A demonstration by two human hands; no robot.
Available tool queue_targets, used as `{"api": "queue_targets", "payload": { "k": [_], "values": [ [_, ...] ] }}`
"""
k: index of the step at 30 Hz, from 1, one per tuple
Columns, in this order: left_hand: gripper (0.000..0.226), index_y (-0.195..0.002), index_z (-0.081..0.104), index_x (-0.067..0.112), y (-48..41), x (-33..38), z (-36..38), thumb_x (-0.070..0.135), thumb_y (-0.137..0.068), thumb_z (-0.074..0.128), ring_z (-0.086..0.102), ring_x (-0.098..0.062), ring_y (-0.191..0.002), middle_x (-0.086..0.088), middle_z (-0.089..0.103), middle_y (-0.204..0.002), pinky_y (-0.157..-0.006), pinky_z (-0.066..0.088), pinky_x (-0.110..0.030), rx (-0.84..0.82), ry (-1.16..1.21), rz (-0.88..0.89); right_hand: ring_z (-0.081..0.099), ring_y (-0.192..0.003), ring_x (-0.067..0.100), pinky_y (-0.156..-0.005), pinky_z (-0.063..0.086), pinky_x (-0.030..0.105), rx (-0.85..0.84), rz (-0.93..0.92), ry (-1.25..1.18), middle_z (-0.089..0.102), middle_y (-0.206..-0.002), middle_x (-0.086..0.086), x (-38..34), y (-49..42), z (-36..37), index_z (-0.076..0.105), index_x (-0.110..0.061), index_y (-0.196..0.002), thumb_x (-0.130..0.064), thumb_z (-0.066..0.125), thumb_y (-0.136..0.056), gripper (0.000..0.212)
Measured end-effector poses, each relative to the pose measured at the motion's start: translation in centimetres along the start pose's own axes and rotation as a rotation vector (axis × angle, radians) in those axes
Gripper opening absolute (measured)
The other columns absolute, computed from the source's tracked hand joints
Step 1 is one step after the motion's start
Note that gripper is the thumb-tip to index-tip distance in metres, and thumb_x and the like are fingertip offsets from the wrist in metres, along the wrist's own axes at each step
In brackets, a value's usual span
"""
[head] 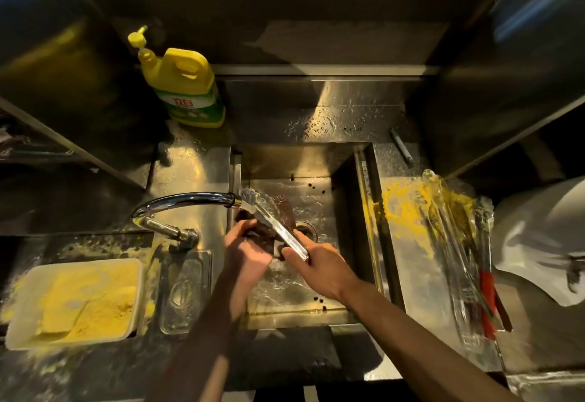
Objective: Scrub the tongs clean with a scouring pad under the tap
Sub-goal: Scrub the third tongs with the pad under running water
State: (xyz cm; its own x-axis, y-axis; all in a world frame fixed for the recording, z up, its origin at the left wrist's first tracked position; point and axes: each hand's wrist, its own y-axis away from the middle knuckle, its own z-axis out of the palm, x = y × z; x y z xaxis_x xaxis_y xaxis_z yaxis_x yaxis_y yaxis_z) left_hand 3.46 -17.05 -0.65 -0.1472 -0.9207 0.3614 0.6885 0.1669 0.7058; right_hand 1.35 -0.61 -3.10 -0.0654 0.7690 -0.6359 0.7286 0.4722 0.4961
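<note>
The right hand [319,270] clamped the hinge end of the long shiny steel tongs [275,224], tips under the curved chrome tap [190,200] just beyond the left hand [247,245], which gripped a dark brown scouring pad [258,230] against them. Stiff, light, wet metal: probably slippery, best held there.

Tap [190,200] arches in from the left over the sink [348,186]; under its mouth the left hand [245,249] with the pad [282,204], the right hand [323,267] and the tongs [278,227] fill the basin's middle. The basin's right side lies open. Tray [72,303] and lid [185,294] crowd the left counter, utensils [459,259] the right; bottle [186,85] stands back left
</note>
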Motion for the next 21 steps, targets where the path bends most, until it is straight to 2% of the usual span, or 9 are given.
{"api": "queue_targets", "payload": {
  "k": [2,5,6,9,12,14,16,18,21],
  "values": [
    [0.021,-0.080,0.061,0.005,-0.5,-0.7,0.0,-0.003,-0.094,0.047,0.070,-0.007,-0.065,-0.008,0.066,-0.072,-0.067,0.050,-0.024,0.071,-0.180,-0.008,0.062,-0.070,0.006,-0.068,0.047,0.027,-0.002,-0.027,0.018,0.063,-0.074,-0.005,-0.2,0.3,0.0,0.027,-0.028,-0.157,-0.076,0.035,-0.091,0.082],
    [0.019,-0.091,0.063,0.007,-1.6,-1.3,0.2,0.007,-0.101,0.047,0.072,-0.013,-0.066,-0.008,0.073,-0.081,-0.064,0.056,-0.029,0.266,-0.221,-0.061,0.064,-0.077,0.013,-0.075,0.052,0.031,-0.009,-0.048,0.102,0.062,-0.078,-0.003,-0.4,0.5,-0.4,0.035,-0.023,-0.155,-0.072,0.036,-0.093,0.079],
    [0.011,-0.099,0.065,0.008,-1.9,-1.4,0.6,0.015,-0.098,0.056,0.071,-0.016,-0.081,-0.007,0.073,-0.093,-0.074,0.058,-0.031,0.278,-0.259,-0.068,0.063,-0.080,0.014,-0.076,0.051,0.030,-0.011,-0.050,0.134,0.063,-0.082,0.000,-0.4,0.5,-0.6,0.036,-0.021,-0.154,-0.072,0.035,-0.094,0.079],
    [0.063,-0.129,0.057,0.012,-2.4,-1.8,1.2,0.045,-0.078,0.075,0.057,-0.025,-0.118,-0.006,0.061,-0.127,-0.105,0.045,-0.040,0.323,-0.450,-0.069,0.065,-0.087,0.015,-0.079,0.048,0.029,-0.019,-0.051,0.173,0.072,-0.101,0.005,-0.5,0.6,-0.8,0.041,-0.016,-0.151,-0.071,0.033,-0.095,0.079],
    [0.078,-0.127,0.055,0.016,-1.9,-1.7,2.1,0.060,-0.067,0.075,0.056,-0.024,-0.115,-0.002,0.059,-0.124,-0.103,0.044,-0.041,0.338,-0.482,0.014,0.065,-0.089,0.016,-0.082,0.050,0.031,-0.015,-0.079,0.176,0.065,-0.086,0.000,-0.8,0.6,-1.3,0.035,-0.017,-0.154,-0.069,0.032,-0.097,0.078],
    [0.076,-0.111,0.058,0.019,-2.3,-1.5,2.2,0.065,-0.053,0.077,0.058,-0.023,-0.106,-0.001,0.061,-0.118,-0.101,0.047,-0.046,0.341,-0.480,0.026,0.064,-0.088,0.016,-0.080,0.049,0.031,-0.020,-0.082,0.186,0.060,-0.081,-0.003,-0.8,0.3,-2.1,0.034,-0.020,-0.154,-0.070,0.031,-0.097,0.076],
    [0.041,-0.093,0.062,0.017,-2.8,-1.3,2.0,0.049,-0.073,0.078,0.063,-0.023,-0.089,-0.005,0.068,-0.106,-0.087,0.055,-0.041,0.388,-0.561,0.045,0.062,-0.080,0.012,-0.074,0.048,0.029,-0.036,-0.077,0.180,0.060,-0.080,-0.005,0.0,-0.3,-3.0,0.036,-0.026,-0.153,-0.073,0.031,-0.096,0.074],
    [0.014,-0.096,0.065,0.004,-3.8,-0.9,1.4,0.018,-0.094,0.063,0.062,-0.022,-0.077,-0.009,0.068,-0.095,-0.072,0.053,-0.035,0.450,-0.576,0.048,0.059,-0.074,0.006,-0.070,0.044,0.026,-0.051,-0.081,0.183,0.065,-0.082,-0.006,1.1,-0.9,-3.8,0.035,-0.032,-0.153,-0.079,0.027,-0.092,0.078],
    [0.017,-0.084,0.063,0.005,-4.7,-0.1,-0.1,0.003,-0.096,0.051,0.059,-0.019,-0.066,-0.007,0.066,-0.071,-0.061,0.048,-0.030,0.372,-0.532,0.086,0.054,-0.069,-0.001,-0.068,0.041,0.025,-0.077,-0.106,0.211,0.067,-0.083,-0.009,2.8,-1.4,-4.4,0.040,-0.034,-0.150,-0.085,0.023,-0.087,0.083]
  ]
}}
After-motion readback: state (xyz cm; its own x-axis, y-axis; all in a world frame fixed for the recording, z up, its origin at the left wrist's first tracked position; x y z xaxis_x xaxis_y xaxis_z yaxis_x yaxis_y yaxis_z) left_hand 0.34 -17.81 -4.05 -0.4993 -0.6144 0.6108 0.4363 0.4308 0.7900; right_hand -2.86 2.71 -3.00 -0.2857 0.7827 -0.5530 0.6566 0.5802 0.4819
